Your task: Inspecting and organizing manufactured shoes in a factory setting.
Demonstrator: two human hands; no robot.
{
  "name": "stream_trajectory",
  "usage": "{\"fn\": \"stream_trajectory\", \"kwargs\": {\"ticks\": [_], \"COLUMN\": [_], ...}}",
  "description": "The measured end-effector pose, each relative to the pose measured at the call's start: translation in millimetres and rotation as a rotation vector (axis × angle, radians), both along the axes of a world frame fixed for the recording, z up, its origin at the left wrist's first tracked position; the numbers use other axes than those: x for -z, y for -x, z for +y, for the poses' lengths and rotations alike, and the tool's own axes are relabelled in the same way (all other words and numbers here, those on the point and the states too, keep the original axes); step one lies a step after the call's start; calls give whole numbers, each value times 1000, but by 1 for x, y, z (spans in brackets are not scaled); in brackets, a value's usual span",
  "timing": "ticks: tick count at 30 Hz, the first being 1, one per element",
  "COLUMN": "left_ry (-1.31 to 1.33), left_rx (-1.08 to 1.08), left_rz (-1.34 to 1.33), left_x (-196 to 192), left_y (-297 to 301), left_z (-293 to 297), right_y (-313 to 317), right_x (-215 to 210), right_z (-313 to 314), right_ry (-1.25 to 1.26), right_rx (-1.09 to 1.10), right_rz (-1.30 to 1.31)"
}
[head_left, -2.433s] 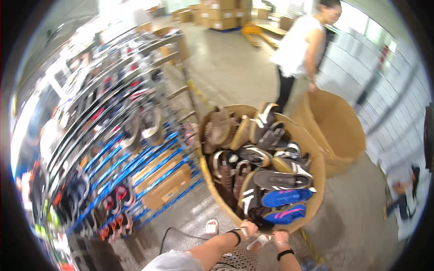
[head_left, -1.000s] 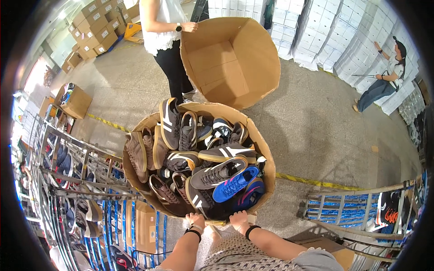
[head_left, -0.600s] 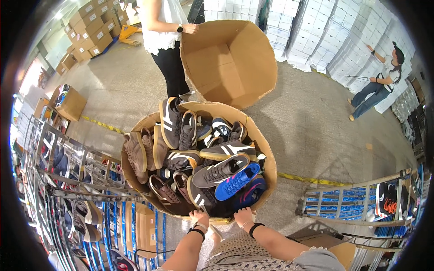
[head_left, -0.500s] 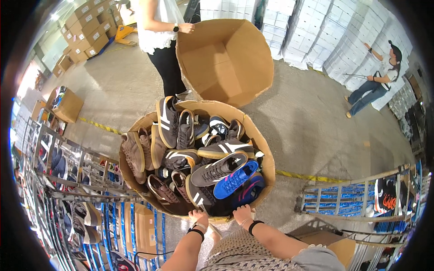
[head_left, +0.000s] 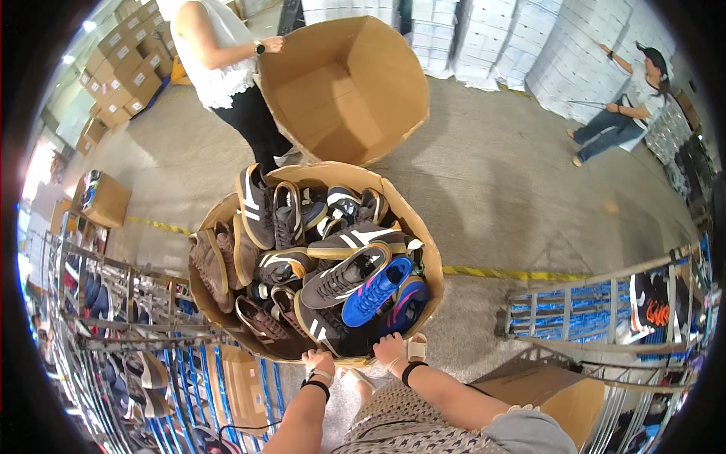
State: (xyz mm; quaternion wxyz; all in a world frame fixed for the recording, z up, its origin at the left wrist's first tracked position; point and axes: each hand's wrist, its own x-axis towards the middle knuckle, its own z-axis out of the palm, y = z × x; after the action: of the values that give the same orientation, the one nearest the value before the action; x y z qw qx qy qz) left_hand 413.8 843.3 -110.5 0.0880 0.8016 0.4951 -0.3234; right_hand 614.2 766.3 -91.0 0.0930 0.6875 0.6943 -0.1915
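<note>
Cardboard bin (head_left: pixel 336 173), shoe-filled: mouth upward, broader crosswise; just ahead of left hand (head_left: pixel 318 359) and right hand (head_left: pixel 390 349), both gripping its near side.

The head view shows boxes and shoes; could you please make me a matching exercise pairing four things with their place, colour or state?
1. Shoe-filled box
2. Second box
3. Bright blue shoe
4. Floor tape

A. Mainly yellow
B. Left hand and right hand grip its near rim
C. Lies among other shoes
D. Another person's hand at its rim

Pairs: 1-B; 2-D; 3-C; 4-A
</note>
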Motion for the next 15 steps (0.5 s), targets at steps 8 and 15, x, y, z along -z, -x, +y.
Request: {"fn": "stream_trajectory", "kwargs": {"ticks": [8,15], "left_ry": [111,-64], "left_rx": [-93,-250], "left_rz": [175,32], "left_x": [-5,4], "left_y": [-5,9], "left_z": [-3,-19], "right_y": [-15,-24], "right_x": [3,-4], "right_z": [-23,-15], "right_ry": [-43,129], "right_rx": [-120,-292], "right_rz": [126,86]}}
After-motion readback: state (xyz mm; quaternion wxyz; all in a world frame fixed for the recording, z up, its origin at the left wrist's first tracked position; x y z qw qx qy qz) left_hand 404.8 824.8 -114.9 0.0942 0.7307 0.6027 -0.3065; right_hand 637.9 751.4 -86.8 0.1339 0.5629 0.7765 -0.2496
